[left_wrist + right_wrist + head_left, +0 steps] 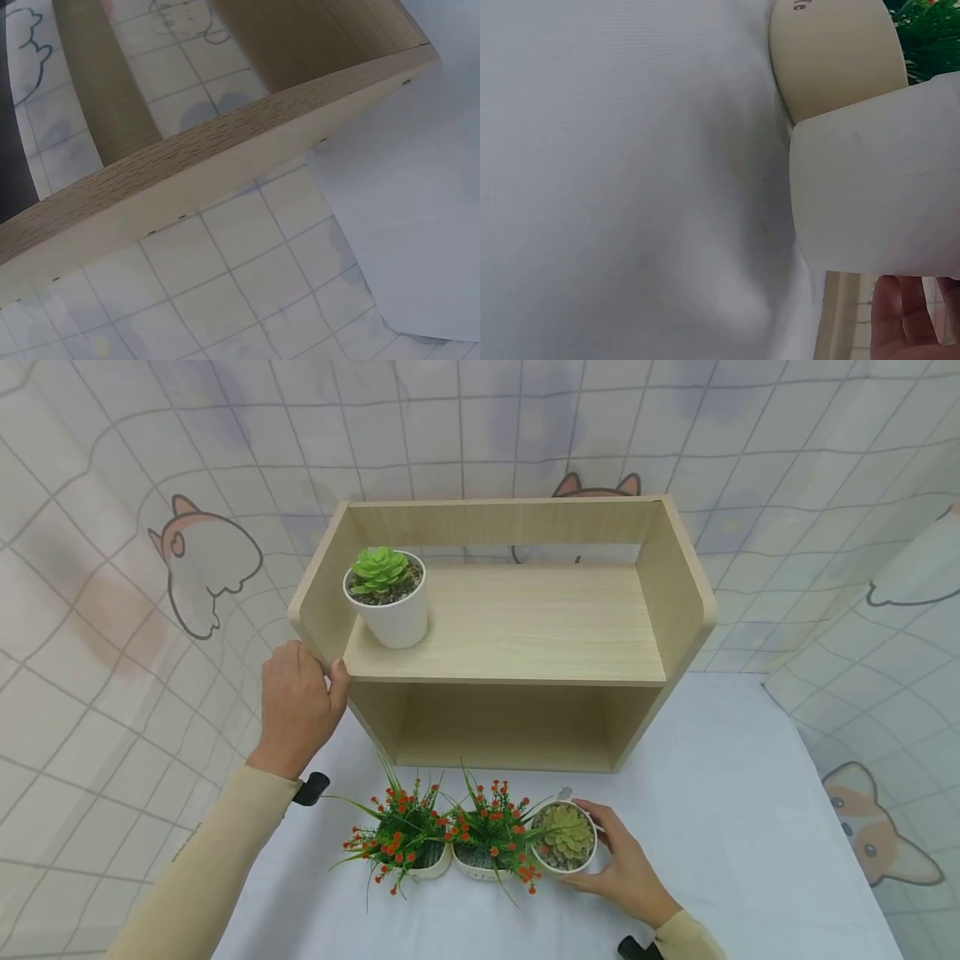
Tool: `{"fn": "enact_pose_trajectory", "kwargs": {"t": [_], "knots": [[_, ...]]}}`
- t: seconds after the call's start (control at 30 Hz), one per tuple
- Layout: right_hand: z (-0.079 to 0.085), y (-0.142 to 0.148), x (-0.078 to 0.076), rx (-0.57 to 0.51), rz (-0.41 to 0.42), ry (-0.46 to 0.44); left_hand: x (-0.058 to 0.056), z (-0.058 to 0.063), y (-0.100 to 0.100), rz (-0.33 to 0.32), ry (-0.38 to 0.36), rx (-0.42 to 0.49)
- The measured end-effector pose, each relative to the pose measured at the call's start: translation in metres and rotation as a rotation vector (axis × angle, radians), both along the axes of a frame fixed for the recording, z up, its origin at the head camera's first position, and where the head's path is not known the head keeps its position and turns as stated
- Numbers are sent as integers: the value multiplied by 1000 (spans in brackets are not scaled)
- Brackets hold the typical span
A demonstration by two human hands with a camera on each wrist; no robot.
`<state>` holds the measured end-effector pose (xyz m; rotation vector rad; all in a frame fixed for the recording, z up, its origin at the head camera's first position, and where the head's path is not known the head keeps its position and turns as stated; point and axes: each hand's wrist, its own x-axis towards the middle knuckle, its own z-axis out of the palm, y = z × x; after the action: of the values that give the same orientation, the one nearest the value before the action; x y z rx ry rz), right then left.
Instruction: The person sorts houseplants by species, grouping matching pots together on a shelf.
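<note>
My left hand [300, 706] grips the left side panel of a light wooden shelf [510, 681], its thumb at the panel's front edge. The left wrist view shows the panel's edge [225, 139] but not the hand. With thumb and fingers around its right side, my right hand [618, 868] holds a white pot with a yellow-green succulent [564, 837]. That white pot [874, 180] fills the right of the right wrist view, fingers [904, 315] against it. A bright green succulent in a white pot [393, 610] stands on the upper board's left end.
Two pots of red-flowered plants [405, 835] [487, 835] stand side by side in front of the shelf, left of the held pot. White cloth [750, 827] covers the table. A grid-patterned curtain [480, 435] with cartoon animals hangs behind and at both sides.
</note>
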<state>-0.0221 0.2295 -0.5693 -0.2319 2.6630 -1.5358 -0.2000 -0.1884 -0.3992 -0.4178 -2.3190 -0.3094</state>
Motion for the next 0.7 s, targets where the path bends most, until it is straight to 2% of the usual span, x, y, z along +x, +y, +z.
{"fn": "enact_pose_trajectory", "kwargs": {"t": [0.17, 0.37, 0.7], "knots": [[9, 2, -2, -4, 10, 6, 0, 0, 0, -1, -2, 0], [26, 3, -3, 42, 32, 14, 0, 0, 0, -5, 3, 3], [55, 8, -9, 60, 40, 111, -1, 0, -2, -8, 10, -8]]}}
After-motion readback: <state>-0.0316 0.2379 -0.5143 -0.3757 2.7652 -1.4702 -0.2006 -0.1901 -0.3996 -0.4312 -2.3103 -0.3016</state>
